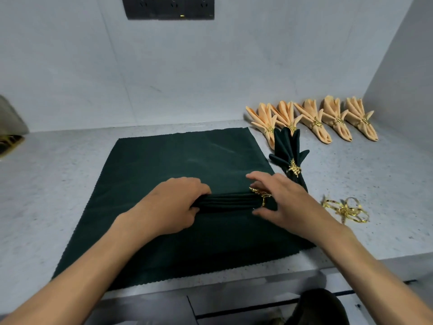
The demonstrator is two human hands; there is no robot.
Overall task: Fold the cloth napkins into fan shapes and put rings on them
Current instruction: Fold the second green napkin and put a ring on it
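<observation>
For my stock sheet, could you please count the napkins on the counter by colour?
Peach napkins, finished with rings: 5
Green napkins: 3, one finished, one pleated getting its ring, one flat
Total: 8

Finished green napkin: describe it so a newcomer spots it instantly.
On the grey counter, find the row of peach fans at the back right. The finished green napkin lies just before that row's left end, the only dark green fan wearing a gold leaf ring.
</observation>
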